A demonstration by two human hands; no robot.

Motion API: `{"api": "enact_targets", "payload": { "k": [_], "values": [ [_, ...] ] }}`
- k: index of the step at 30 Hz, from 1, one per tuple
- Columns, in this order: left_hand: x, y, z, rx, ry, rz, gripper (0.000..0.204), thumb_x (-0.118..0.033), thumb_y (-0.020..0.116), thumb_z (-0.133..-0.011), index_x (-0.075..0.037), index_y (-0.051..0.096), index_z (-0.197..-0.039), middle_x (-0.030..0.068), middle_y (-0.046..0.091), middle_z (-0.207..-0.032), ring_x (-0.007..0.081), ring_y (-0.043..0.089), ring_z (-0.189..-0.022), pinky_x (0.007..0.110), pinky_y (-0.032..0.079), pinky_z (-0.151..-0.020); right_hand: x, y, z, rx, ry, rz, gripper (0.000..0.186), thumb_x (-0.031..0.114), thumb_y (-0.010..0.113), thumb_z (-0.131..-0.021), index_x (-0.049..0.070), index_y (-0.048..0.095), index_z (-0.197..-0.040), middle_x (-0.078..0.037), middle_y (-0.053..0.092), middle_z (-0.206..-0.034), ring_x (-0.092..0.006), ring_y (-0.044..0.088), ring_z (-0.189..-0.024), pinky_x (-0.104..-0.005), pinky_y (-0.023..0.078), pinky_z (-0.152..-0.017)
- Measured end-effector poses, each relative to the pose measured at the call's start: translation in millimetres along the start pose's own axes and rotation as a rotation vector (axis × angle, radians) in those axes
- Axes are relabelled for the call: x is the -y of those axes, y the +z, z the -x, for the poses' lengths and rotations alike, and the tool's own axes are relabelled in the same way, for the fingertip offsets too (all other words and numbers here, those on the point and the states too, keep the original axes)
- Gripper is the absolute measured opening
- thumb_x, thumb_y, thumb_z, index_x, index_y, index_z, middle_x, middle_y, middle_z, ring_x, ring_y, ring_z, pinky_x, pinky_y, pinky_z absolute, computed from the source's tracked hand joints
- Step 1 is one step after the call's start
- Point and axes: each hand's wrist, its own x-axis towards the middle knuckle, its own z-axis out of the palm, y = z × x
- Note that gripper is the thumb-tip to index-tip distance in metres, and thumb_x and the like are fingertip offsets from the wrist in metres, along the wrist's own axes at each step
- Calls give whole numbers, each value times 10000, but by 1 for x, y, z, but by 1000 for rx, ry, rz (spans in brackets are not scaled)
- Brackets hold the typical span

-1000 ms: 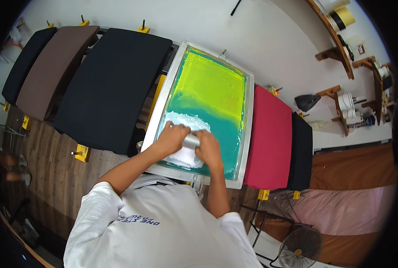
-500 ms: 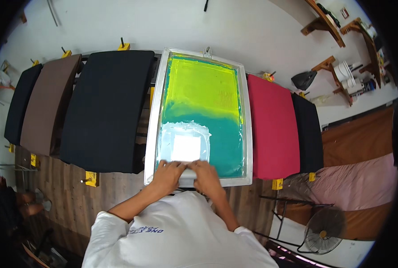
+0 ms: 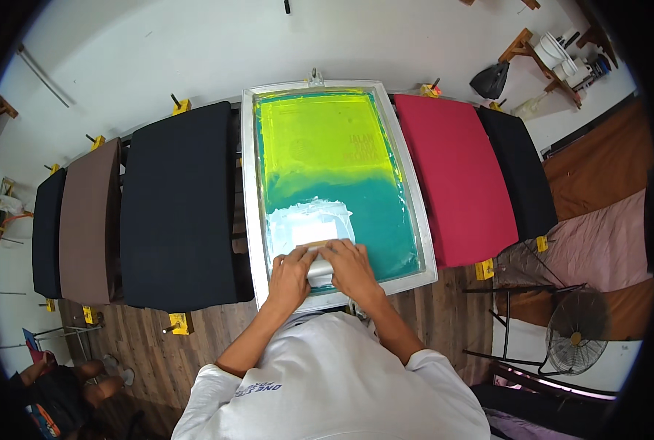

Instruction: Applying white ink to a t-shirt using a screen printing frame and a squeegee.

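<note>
Both my hands are closed on a silver squeegee (image 3: 321,270) held across the lower part of a printing screen in an aluminium frame (image 3: 428,242). My left hand (image 3: 290,277) grips its left side and my right hand (image 3: 352,268) its right, thumbs close together. The blade rests in a patch of white ink (image 3: 313,230) on the screen's lower left. The screen's teal surface (image 3: 382,229) carries a yellow-green coated area (image 3: 312,128) across its upper half, with faint markings in it.
Padded boards flank the screen: black (image 3: 176,205), brown (image 3: 88,220), red (image 3: 455,183), more black, on yellow clamps (image 3: 180,323). Shelves with tubs (image 3: 554,51) hang upper right. A fan (image 3: 576,330) stands lower right. Another person (image 3: 63,389) is seated lower left, legs showing.
Both hands and the squeegee moved from mid-patch down to the screen's lower edge, then slightly back up into the white ink. The view has shifted, revealing more of the person at lower left.
</note>
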Motion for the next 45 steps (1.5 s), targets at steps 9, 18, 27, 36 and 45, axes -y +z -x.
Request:
{"api": "enact_targets", "payload": {
  "k": [9,18,27,36,45],
  "values": [
    [6,5,0,46,-28,6,707,138,611,-629,-53,572,-1309,190,541,-1367,337,527,-1240,459,395,-1003,-8,13,2,10,-32,-23,558,-76,605,-706,65,607,-1245,-96,569,-1208,-280,516,-1150,-423,397,-895],
    [10,16,-1,-33,13,-65,692,136,631,-653,-31,563,-1321,213,509,-1389,336,453,-1337,482,345,-1075,-10,32,2,-140,-34,48,581,-73,642,-681,61,616,-1245,-111,542,-1275,-297,488,-1205,-424,381,-939],
    [7,13,1,-14,23,-40,729,157,600,-662,-24,515,-1362,229,474,-1423,355,423,-1365,485,329,-1101,-3,24,4,-120,-9,95,394,3,546,-834,60,614,-1218,-125,559,-1261,-291,498,-1208,-465,374,-927],
    [-4,1,7,19,35,-47,717,154,579,-669,-5,506,-1365,233,467,-1430,363,411,-1372,493,331,-1100,1,8,10,-82,-38,94,548,-54,640,-716,68,582,-1248,-117,549,-1264,-288,480,-1212,-469,344,-970],
    [-9,-1,16,94,19,-78,708,125,599,-686,-11,496,-1373,223,473,-1431,348,430,-1364,494,320,-1107,0,5,19,44,-53,61,593,-50,667,-694,72,576,-1267,-112,544,-1281,-278,477,-1226,-465,331,-1004]
  ]
}}
